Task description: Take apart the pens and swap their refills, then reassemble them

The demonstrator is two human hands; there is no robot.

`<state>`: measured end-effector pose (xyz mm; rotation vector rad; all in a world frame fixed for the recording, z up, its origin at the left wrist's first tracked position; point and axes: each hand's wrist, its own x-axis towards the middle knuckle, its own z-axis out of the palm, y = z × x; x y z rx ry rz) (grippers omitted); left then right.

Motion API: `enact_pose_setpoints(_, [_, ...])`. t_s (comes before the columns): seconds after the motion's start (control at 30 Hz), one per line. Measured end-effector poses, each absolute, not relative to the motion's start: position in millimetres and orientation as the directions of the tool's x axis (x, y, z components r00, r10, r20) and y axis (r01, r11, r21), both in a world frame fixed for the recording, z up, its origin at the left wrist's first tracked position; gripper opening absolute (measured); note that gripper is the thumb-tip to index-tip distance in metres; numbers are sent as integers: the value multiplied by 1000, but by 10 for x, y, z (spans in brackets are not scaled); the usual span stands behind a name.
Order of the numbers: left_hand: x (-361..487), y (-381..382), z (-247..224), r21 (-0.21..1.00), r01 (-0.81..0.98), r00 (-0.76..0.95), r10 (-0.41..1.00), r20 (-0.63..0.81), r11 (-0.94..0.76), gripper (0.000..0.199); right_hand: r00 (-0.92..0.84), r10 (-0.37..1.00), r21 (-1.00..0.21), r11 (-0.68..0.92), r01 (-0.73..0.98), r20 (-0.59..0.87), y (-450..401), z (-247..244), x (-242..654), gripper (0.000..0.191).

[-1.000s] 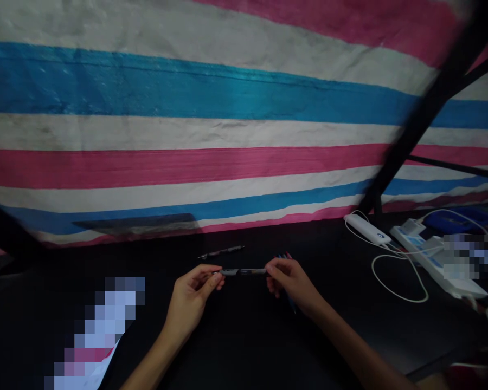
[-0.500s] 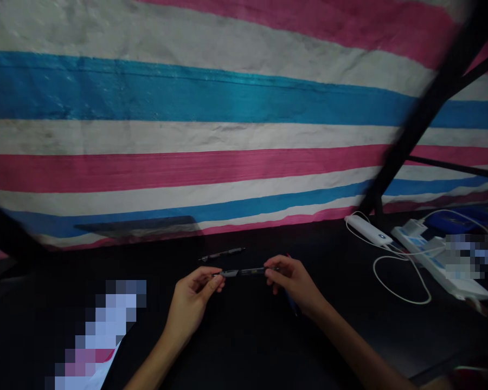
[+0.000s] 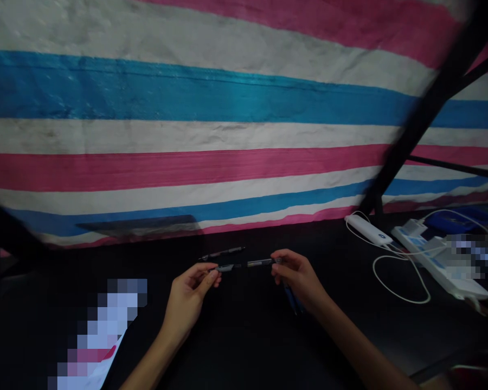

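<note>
A pen is in two pieces between my hands, with a narrow gap separating them just above the black table. My left hand [image 3: 193,287] pinches the grey pen cap [image 3: 226,267], which has a dark end pointing right. Thumb and fingers of my right hand [image 3: 296,273] grip the clear pen barrel [image 3: 259,262], its free end facing the cap. Just behind the hands lies a dark pen [image 3: 223,253]. Blue pens [image 3: 293,300] lie partly hidden under my right hand.
On the black table [image 3: 244,346], a blurred-out sheet or packet [image 3: 106,330] lies at left. At right are a white power strip [image 3: 435,260], a white device [image 3: 368,229] with looped cables, and a blue object [image 3: 459,219]. Striped sheeting [image 3: 228,168] and a dark metal frame [image 3: 415,124] stand behind.
The pen was in one piece between my hands. Its barrel has now come away from the cap, as my right hand moved right and my left hand slightly left.
</note>
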<state>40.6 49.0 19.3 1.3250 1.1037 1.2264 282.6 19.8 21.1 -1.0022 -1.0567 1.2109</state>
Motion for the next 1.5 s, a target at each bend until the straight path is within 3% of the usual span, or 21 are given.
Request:
enact_pose_setpoints(0.37, [338, 545, 212, 988, -23, -7, 988, 155, -155, 24, 190, 982, -887, 89, -453, 2, 285, 186, 2941, 27])
enact_pose_setpoints(0.9, [334, 546, 159, 990, -8, 57, 988, 143, -143, 21, 142, 990, -881, 56, -470, -13, 291, 131, 2922, 24])
enact_pose_setpoints(1.2, [390, 509, 156, 991, 8, 127, 984, 128, -130, 21, 74, 997, -923, 43, -383, 16, 262, 116, 2864, 24])
enact_pose_setpoints(1.5, [462, 416, 191, 986, 81, 251, 960, 122, -147, 16, 47, 996, -990, 81, -115, 76, 228, 101, 2795, 22])
